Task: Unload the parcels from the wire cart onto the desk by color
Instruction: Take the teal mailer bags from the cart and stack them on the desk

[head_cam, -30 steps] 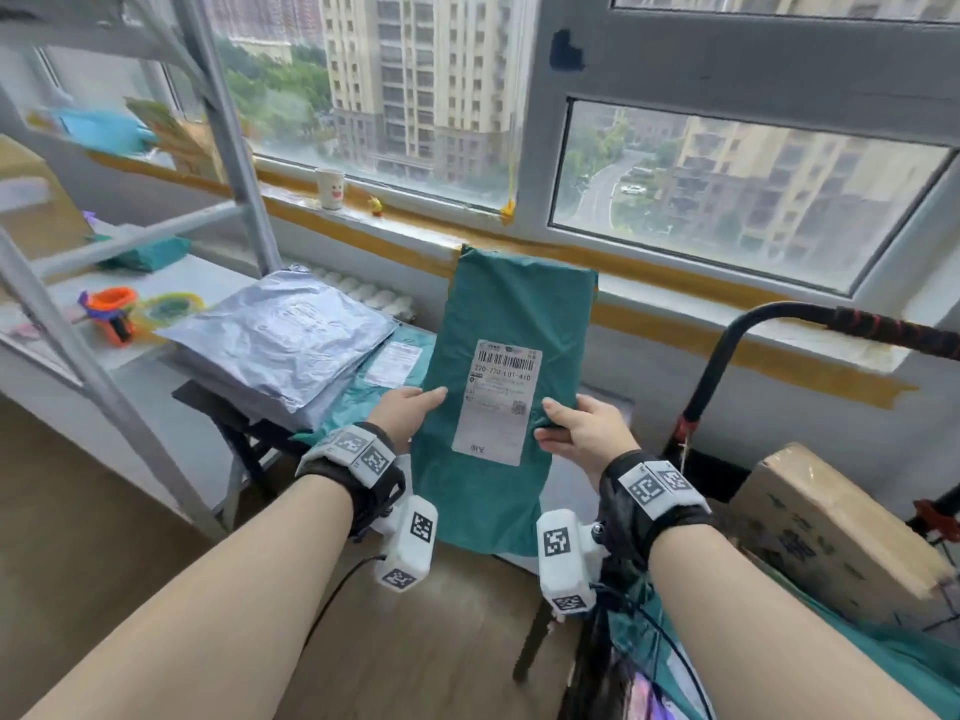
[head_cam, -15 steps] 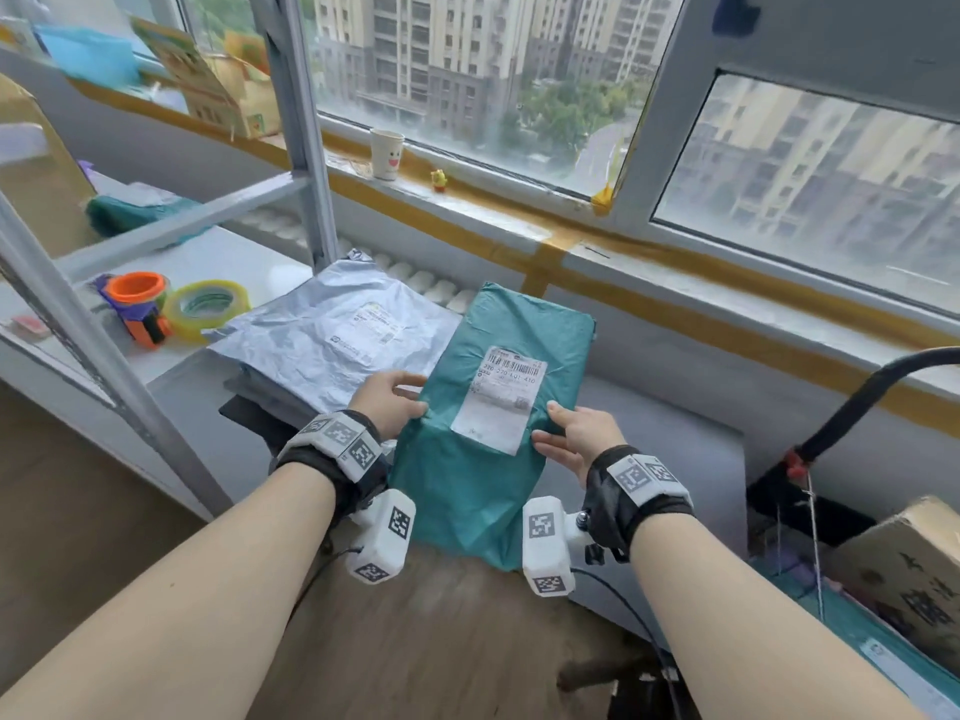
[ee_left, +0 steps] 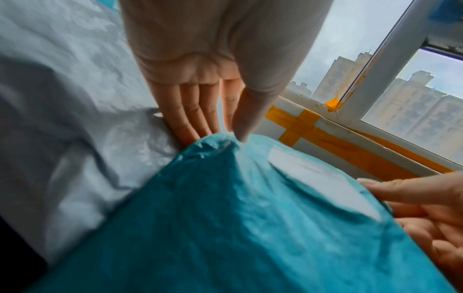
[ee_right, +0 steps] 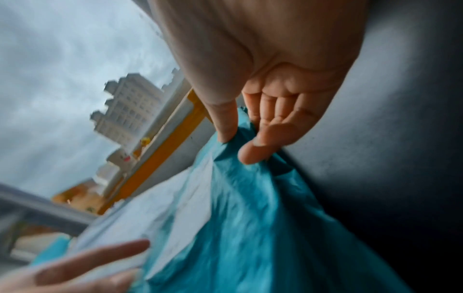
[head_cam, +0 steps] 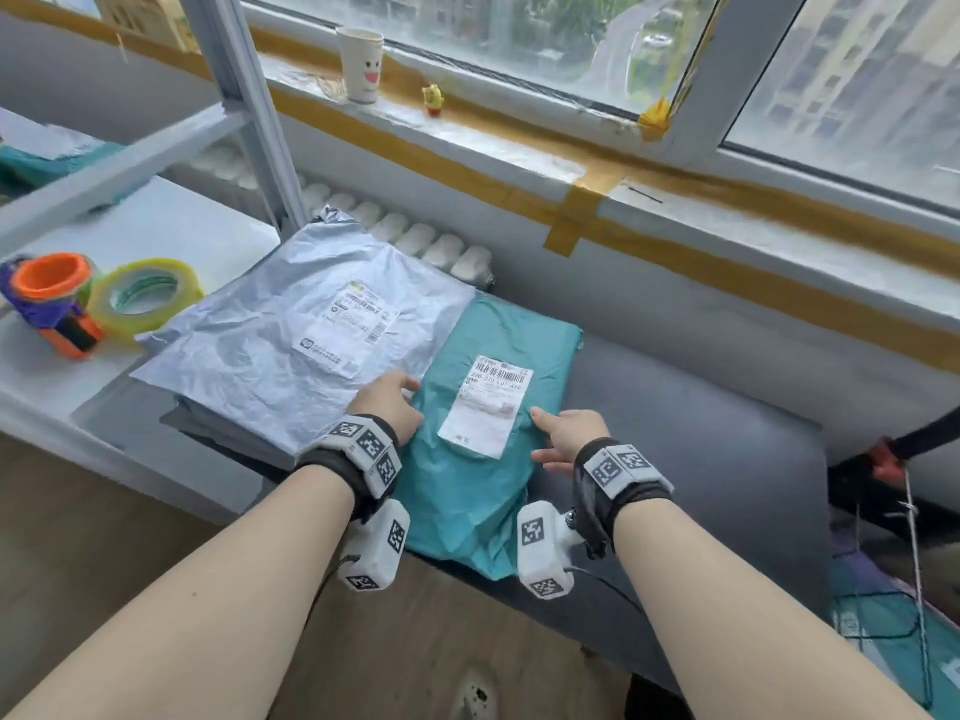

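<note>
teal parcel (head_cam: 483,459) label (head_cam: 485,405), "270 401 410"

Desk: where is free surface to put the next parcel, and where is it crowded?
The widest free patch of the grey desk lies right of the teal parcel, up to the cart side. The left is crowded: silver parcel stack, then tape rolls. Both hands, left hand and right hand, flank the teal parcel.
</note>
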Motion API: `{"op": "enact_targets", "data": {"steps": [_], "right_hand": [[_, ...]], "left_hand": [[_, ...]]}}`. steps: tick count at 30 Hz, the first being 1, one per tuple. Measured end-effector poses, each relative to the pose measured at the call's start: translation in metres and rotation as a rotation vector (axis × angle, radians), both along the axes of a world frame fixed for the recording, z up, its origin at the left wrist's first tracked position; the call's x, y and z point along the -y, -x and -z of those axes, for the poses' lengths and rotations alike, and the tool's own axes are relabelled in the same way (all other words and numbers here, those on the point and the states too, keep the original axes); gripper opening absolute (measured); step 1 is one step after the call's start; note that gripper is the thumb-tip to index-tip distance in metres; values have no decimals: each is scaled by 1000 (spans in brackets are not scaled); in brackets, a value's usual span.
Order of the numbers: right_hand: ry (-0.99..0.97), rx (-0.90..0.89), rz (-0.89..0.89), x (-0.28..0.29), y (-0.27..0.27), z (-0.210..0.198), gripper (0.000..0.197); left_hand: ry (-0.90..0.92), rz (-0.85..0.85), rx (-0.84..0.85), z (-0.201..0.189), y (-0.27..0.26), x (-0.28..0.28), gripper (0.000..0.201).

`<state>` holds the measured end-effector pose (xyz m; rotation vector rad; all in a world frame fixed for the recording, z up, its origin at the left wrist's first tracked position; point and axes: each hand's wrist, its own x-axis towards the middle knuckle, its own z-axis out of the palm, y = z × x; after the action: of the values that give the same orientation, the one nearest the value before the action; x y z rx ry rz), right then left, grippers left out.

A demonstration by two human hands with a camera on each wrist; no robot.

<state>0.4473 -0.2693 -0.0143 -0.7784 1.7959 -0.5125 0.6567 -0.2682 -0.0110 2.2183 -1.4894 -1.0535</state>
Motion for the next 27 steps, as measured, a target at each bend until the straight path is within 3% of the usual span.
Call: {"op": "enact_targets", "data": {"steps": [3, 8, 12, 16, 18, 22, 27], "right_hand": [[-68, -128, -112, 8, 3, 11, 40], [-85, -177, -77, 19, 7, 19, 44], [-85, -183, -81, 23, 7, 18, 47], [-15, -242, -93, 23, 11, 12, 46], [59, -311, -124, 21, 14, 6, 47], [132, -477, -211, 13, 19, -21, 32], [261, -632, -265, -13, 24, -56, 36]], "left_hand": [[-36, 39, 91, 6, -1, 6, 46], [-51, 153, 226, 7, 7, 15, 49], [-67, 221, 227, 6, 15, 20, 58], [-54, 222, 221, 0, 19, 21, 55], [-35, 217, 205, -6, 20, 21, 52], [43, 248, 196, -27, 29, 19, 49], [142, 344, 207, -55, 45, 4, 46]]}}
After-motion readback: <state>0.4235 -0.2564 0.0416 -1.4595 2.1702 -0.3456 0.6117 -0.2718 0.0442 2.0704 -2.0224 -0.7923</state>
